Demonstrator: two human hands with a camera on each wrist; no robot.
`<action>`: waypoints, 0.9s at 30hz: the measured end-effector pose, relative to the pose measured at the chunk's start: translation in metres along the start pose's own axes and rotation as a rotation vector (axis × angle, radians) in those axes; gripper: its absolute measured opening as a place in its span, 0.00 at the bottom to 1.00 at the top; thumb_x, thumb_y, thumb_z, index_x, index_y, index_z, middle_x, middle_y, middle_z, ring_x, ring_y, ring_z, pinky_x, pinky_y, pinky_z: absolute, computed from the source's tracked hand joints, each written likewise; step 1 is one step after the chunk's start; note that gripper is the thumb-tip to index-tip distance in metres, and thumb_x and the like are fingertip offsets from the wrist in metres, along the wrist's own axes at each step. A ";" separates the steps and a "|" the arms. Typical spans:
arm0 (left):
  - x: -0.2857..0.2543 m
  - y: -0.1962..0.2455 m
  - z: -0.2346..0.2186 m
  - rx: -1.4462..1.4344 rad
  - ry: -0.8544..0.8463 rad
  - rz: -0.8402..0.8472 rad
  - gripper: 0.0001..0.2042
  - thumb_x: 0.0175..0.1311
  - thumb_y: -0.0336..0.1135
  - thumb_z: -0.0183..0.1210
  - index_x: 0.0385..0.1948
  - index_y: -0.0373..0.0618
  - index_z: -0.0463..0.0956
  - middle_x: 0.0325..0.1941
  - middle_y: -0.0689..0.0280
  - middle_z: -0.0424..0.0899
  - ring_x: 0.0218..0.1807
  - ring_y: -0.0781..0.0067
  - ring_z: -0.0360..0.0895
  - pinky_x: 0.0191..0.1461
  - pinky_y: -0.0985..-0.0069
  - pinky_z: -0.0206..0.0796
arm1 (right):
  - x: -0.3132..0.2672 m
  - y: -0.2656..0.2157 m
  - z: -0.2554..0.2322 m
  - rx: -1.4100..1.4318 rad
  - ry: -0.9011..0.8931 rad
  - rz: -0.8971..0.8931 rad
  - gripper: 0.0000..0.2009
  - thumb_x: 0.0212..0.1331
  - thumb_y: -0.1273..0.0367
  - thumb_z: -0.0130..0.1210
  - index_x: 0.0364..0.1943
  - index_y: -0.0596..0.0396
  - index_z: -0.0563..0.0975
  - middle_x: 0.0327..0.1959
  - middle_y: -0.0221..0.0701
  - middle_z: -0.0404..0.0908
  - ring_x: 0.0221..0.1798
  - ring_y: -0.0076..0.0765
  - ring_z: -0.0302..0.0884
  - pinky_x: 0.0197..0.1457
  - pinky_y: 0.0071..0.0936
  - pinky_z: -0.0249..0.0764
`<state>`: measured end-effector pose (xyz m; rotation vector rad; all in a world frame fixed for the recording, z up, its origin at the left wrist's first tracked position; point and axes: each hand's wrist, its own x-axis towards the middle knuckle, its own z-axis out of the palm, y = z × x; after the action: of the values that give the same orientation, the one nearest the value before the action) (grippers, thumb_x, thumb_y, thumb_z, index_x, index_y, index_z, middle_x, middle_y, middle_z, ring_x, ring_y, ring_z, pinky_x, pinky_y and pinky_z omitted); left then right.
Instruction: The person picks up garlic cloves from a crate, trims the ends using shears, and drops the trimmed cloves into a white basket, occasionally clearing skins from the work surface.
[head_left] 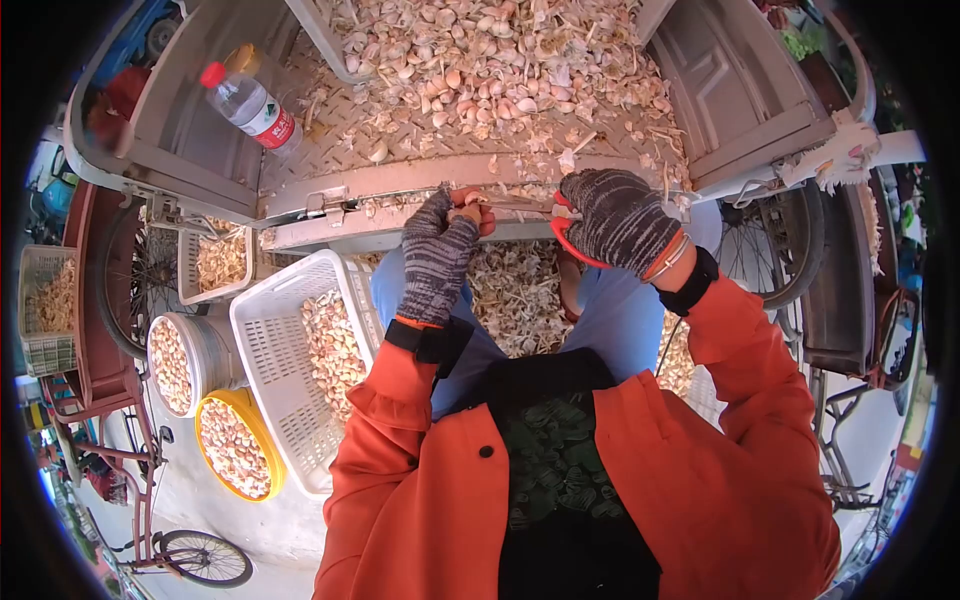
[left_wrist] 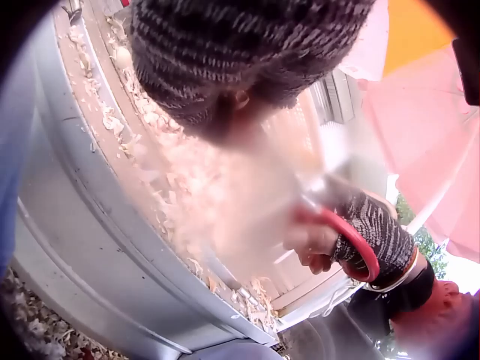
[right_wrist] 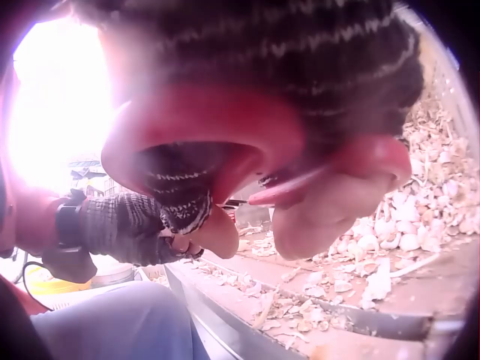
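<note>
Tread-patterned metal cargo bed [head_left: 405, 145], loose heap of papery garlic [head_left: 500, 85] on it. Right hand [head_left: 622, 222], striped knit glove, fingers curled round smooth red loops of the scissors [head_left: 570, 243], slim metal blades toward left fingertips. Left hand [head_left: 437, 250], same knit, fingers curled, pinching small pale garlic piece [head_left: 472, 200] at the tips, beside blade ends

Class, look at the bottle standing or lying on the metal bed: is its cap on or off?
On: the red cap covers the mouth of the clear bottle.
</note>
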<state>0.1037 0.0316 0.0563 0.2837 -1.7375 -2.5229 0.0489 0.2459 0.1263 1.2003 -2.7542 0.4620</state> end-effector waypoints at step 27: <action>0.027 -0.009 0.012 -0.084 0.240 0.077 0.12 0.64 0.28 0.53 0.48 0.36 0.74 0.29 0.67 0.78 0.31 0.78 0.76 0.39 0.82 0.72 | 0.030 0.013 0.033 0.167 -0.235 0.223 0.16 0.51 0.56 0.53 0.27 0.56 0.78 0.27 0.46 0.78 0.34 0.53 0.76 0.40 0.43 0.71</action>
<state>0.0758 0.0420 0.0490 0.4819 -1.5203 -2.3867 0.0198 0.2236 0.0984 1.0432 -3.1254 0.6208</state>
